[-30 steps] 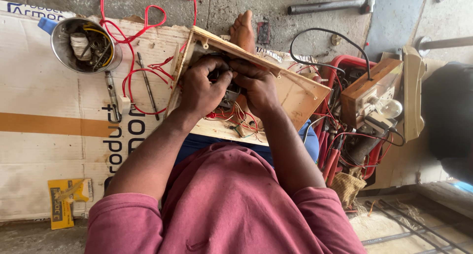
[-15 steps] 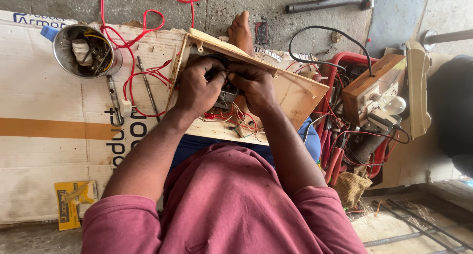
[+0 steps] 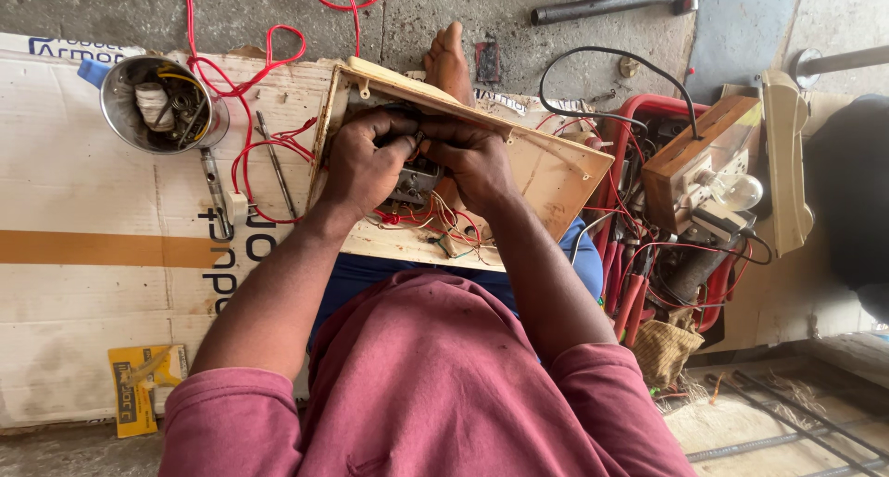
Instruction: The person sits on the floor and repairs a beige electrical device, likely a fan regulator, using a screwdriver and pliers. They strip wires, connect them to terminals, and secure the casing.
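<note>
Basically left hand (image 3: 363,167) and right hand (image 3: 472,162) both curl closed on a grey switch module (image 3: 414,179) inside the tan wooden board (image 3: 556,171). Board tilted, its long axis running from the cardboard sheet's (image 3: 83,255) top edge down toward the right, red wires (image 3: 269,144) beside.

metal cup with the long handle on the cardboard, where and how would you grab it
Take the metal cup by its long handle, which lies flat on the cardboard and sticks out toward the person. Come from above, fingers closing across the handle's width; the bowl is full of wire and parts, and red wire lies close beside it.
</note>
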